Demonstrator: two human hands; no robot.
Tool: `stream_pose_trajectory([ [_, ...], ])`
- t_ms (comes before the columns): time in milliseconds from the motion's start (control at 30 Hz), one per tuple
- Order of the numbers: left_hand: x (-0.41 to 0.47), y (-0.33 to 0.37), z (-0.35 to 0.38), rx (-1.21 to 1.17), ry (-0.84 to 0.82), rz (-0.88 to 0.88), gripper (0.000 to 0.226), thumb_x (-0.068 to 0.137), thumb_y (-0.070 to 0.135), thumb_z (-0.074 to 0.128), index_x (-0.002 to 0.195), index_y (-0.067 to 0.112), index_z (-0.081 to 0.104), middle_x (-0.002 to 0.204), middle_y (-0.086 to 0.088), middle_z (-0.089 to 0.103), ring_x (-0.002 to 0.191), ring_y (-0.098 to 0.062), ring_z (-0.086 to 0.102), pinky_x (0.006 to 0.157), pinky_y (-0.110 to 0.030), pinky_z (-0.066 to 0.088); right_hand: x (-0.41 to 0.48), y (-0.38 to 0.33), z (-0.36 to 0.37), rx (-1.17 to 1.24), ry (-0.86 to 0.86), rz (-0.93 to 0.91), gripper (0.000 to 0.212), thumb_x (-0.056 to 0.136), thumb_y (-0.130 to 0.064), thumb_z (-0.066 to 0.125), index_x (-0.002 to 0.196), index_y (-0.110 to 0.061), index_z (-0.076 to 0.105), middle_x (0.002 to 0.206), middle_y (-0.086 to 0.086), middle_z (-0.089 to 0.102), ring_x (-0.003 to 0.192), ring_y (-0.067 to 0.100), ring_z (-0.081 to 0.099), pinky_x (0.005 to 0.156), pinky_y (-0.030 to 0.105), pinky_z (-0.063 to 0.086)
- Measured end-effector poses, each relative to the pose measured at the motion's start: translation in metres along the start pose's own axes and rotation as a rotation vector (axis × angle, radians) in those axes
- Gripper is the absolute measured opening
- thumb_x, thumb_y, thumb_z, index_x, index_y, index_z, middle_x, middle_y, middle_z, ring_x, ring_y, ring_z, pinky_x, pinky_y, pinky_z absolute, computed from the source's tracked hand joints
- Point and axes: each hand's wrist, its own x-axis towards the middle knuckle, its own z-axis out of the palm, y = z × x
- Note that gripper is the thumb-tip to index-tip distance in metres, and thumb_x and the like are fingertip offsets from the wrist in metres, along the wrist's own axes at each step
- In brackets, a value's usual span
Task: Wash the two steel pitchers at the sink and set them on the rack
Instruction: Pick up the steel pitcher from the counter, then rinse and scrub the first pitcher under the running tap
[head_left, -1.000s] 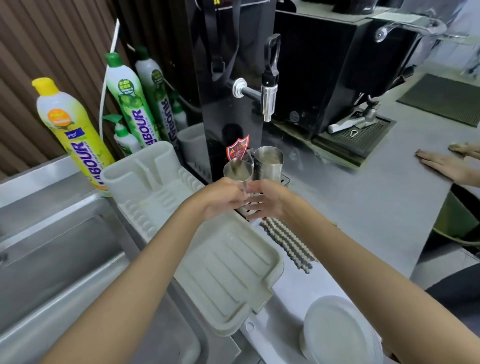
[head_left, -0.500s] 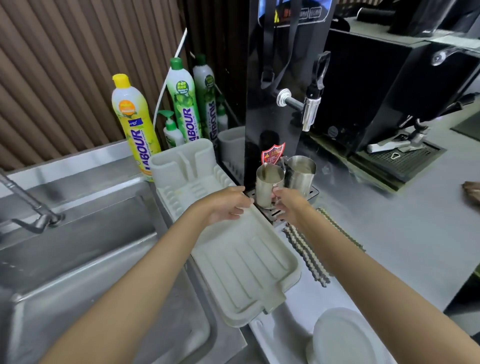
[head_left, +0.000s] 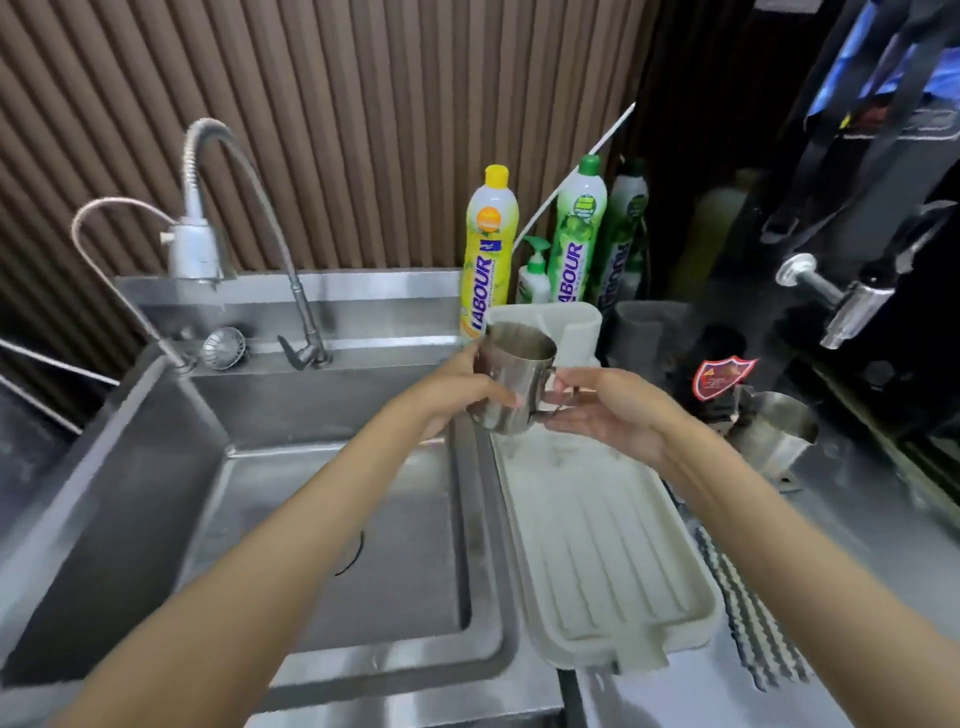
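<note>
Steel sink (head_left: 332, 519) on the left, white rack (head_left: 602, 561) along its right edge. One pitcher (head_left: 511, 387) hangs over the rack's far left corner, left hand (head_left: 457, 392) wrapped round its body, right hand (head_left: 610, 413) pinching its handle. The other pitcher (head_left: 779, 439) stands past the rack's right edge.

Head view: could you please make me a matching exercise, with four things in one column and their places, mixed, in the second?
1 left pitcher
2 right pitcher
3 yellow bottle
4 strainer

a on the ledge by the faucet
b held by the left hand
c at the wall behind the rack
d standing beside the black machine

Pairs: 1-b, 2-d, 3-c, 4-a
</note>
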Motion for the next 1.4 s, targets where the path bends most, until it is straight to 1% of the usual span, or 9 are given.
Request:
stream_pose_trajectory([
  [100, -0.019, -0.012, -0.050, -0.016, 0.096, 0.023, 0.064, 0.069, -0.003, 0.076, 0.124, 0.013, 0.048, 0.110, -0.003, 0.063, 0.102, -0.018, 0.059, 0.072, -0.021, 0.048, 0.018, -0.005, 0.050, -0.017, -0.079, 0.003, 0.028, 0.097, -0.017, 0.045, 0.070, -0.013, 0.051, 0.077, 0.008, 0.053, 0.075, 0.026, 0.055, 0.064, 0.027, 0.055],
  [267, -0.041, -0.044, -0.129, 0.001, 0.243, -0.040, 0.070, 0.073, -0.003, 0.074, 0.133, 0.010, 0.041, 0.108, -0.005, 0.059, 0.101, -0.018, 0.057, 0.075, -0.019, 0.047, 0.059, 0.004, 0.132, -0.118, -0.181, -0.011, 0.017, 0.093, -0.019, 0.055, 0.104, -0.009, 0.060, 0.095, 0.010, 0.067, 0.088, 0.019, 0.060, 0.102, 0.043, 0.044],
  [467, -0.037, -0.073, -0.202, -0.028, 0.282, -0.066, 0.067, 0.081, -0.010, 0.047, 0.144, 0.012, 0.034, 0.133, -0.007, 0.051, 0.113, -0.016, 0.049, 0.075, -0.017, 0.043, 0.103, 0.018, 0.195, -0.114, -0.077, -0.014, 0.005, 0.092, -0.013, 0.053, 0.087, -0.014, 0.055, 0.084, 0.003, 0.061, 0.082, 0.013, 0.057, 0.091, 0.035, 0.046],
  [567, -0.020, -0.078, -0.232, -0.025, 0.398, -0.073, 0.036, 0.096, 0.008, 0.045, 0.131, 0.011, 0.050, 0.115, -0.004, 0.056, 0.110, -0.017, 0.049, 0.090, -0.029, 0.039, 0.121, 0.016, 0.207, -0.070, 0.000, -0.042, 0.012, 0.093, -0.013, 0.053, 0.103, -0.009, 0.057, 0.094, 0.007, 0.064, 0.091, 0.017, 0.059, 0.092, 0.035, 0.047],
  [667, -0.003, -0.083, -0.243, -0.030, 0.446, -0.109, 0.021, 0.095, 0.012, 0.050, 0.113, 0.010, 0.058, 0.106, -0.007, 0.057, 0.102, -0.021, 0.052, 0.096, -0.034, 0.041, 0.135, 0.014, 0.214, -0.030, 0.078, -0.076, 0.010, 0.093, -0.012, 0.052, 0.092, -0.010, 0.062, 0.102, 0.009, 0.066, 0.097, 0.018, 0.062, 0.088, 0.031, 0.049],
  [800, 0.012, -0.097, -0.236, -0.040, 0.467, -0.173, 0.048, 0.095, 0.019, 0.052, 0.140, 0.008, 0.039, 0.124, -0.002, 0.051, 0.112, -0.023, 0.052, 0.095, -0.031, 0.041, 0.155, 0.017, 0.219, -0.011, 0.186, -0.090, 0.008, 0.090, -0.013, 0.056, 0.093, -0.010, 0.062, 0.104, 0.011, 0.067, 0.102, 0.022, 0.062, 0.093, 0.033, 0.050],
  [1167, 0.091, -0.128, -0.270, -0.113, 0.599, -0.221, 0.055, 0.092, 0.043, 0.053, 0.136, 0.011, 0.044, 0.136, -0.011, 0.051, 0.126, -0.029, 0.048, 0.107, -0.041, 0.038, 0.175, 0.029, 0.213, -0.009, 0.190, -0.079, 0.008, 0.088, -0.011, 0.060, 0.088, -0.003, 0.056, 0.092, 0.016, 0.060, 0.088, 0.022, 0.061, 0.091, 0.035, 0.050],
  [1333, 0.114, -0.145, -0.279, -0.079, 0.701, -0.241, 0.032, 0.093, 0.033, 0.053, 0.100, 0.005, 0.068, 0.111, -0.022, 0.067, 0.086, -0.029, 0.057, 0.067, -0.028, 0.041, 0.182, 0.034, 0.199, 0.007, 0.173, -0.081, 0.017, 0.086, -0.013, 0.062, 0.095, 0.001, 0.060, 0.095, 0.018, 0.062, 0.091, 0.025, 0.063, 0.092, 0.034, 0.052],
  [1400, 0.120, -0.147, -0.284, 0.012, 0.726, -0.305, 0.034, 0.096, 0.028, 0.049, 0.102, 0.000, 0.068, 0.108, -0.021, 0.068, 0.086, -0.026, 0.058, 0.067, -0.026, 0.039, 0.184, 0.034, 0.196, 0.001, 0.172, -0.086, 0.018, 0.085, -0.013, 0.063, 0.095, 0.002, 0.060, 0.098, 0.020, 0.064, 0.092, 0.025, 0.064, 0.091, 0.033, 0.052],
])
